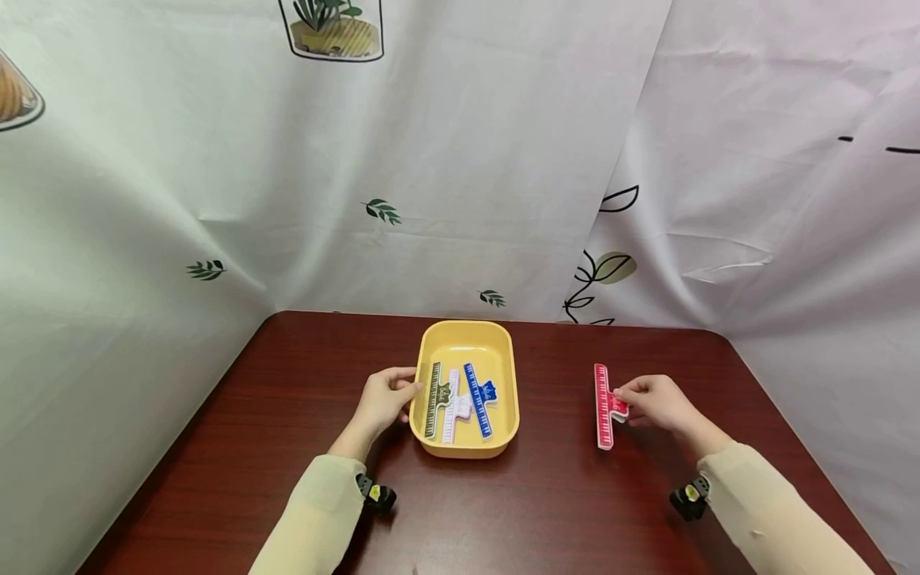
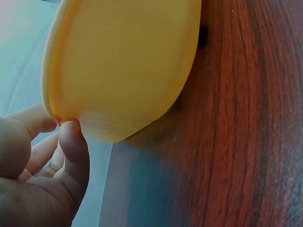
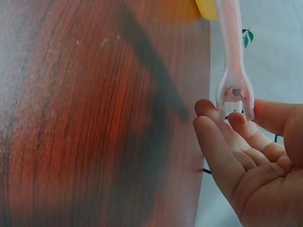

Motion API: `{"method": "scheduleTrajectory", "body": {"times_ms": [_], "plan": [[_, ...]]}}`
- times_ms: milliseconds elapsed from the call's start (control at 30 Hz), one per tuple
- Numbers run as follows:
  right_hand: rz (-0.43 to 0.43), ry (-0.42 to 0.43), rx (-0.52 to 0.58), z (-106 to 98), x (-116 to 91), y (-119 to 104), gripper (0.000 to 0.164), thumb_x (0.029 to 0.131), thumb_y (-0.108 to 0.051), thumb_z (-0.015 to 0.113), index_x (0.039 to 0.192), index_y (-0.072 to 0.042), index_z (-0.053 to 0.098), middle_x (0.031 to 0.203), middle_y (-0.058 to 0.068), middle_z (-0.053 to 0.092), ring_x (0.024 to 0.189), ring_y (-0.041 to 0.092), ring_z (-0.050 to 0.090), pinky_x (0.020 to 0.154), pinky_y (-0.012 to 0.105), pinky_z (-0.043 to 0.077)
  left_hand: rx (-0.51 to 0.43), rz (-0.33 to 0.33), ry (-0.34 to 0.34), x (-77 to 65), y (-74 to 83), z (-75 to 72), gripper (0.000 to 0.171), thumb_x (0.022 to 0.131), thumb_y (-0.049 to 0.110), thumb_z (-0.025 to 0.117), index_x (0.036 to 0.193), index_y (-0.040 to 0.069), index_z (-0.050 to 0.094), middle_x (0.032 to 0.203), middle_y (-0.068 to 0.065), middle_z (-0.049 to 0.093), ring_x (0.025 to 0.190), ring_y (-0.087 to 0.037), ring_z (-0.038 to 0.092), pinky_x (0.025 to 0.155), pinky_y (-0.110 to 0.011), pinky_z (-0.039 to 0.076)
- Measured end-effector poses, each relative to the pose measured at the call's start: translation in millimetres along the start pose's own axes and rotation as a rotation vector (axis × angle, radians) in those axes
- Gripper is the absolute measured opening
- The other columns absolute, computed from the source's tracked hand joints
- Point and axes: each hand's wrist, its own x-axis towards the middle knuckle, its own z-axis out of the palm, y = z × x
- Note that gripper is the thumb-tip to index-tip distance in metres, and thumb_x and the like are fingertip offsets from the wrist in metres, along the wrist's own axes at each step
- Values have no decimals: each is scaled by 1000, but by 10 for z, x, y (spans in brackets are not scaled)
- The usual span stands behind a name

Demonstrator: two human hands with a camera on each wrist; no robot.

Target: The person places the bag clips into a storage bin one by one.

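Note:
A yellow tray (image 1: 467,452) stands on the table, and my left hand (image 1: 384,399) pinches its left rim between thumb and fingers. Inside it lie three flat clips with piano-key edges and bear-shaped handles: a dark green one (image 1: 434,403), a pale lilac one (image 1: 451,407) and a blue one (image 1: 477,399). To the right, my right hand (image 1: 657,401) pinches a red clip (image 1: 604,407) of the same kind by its handle. In the right wrist view this clip (image 3: 233,52) is seen edge-on, raised off the table with its shadow below.
The dark red-brown wooden table (image 1: 546,511) has rounded far corners. A pale cloth (image 1: 460,160) with leaf prints hangs behind it and along both sides. A small black camera (image 1: 381,497) is strapped to my left wrist, another camera (image 1: 690,497) to my right.

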Motion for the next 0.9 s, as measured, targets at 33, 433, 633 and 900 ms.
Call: {"method": "scheduleTrajectory", "body": {"times_ms": [33, 433, 633, 900], "plan": [[1, -3, 9, 4, 7, -5, 37, 93, -17, 60, 107, 17, 59, 76, 3, 64, 65, 10, 63, 61, 34, 60, 0, -2, 3, 0, 5, 0, 38, 85, 8, 67, 122, 1, 60, 83, -11, 64, 48, -11, 51, 40, -24, 47], [10, -7, 72, 103, 78, -93, 35, 92, -16, 60, 106, 16, 60, 73, 2, 61, 61, 9, 61, 60, 33, 59, -1, -3, 2, -4, 10, -1, 38, 85, 8, 67, 122, 2, 61, 83, -12, 65, 49, -11, 52, 41, -24, 47], [2, -7, 74, 143, 107, -162, 35, 92, -16, 61, 107, 16, 60, 73, 2, 60, 61, 9, 61, 60, 32, 59, 0, 0, 7, 6, 6, 4, 38, 85, 7, 67, 122, 1, 60, 84, -12, 64, 50, -11, 52, 41, -24, 47], [-1, 1, 66, 180, 141, -209, 35, 91, -16, 62, 107, 15, 60, 75, 5, 62, 61, 11, 61, 63, 38, 60, -7, -2, 5, 4, 4, 9, 39, 84, 7, 67, 122, 1, 60, 84, -12, 65, 50, -11, 53, 41, -24, 48]]}}
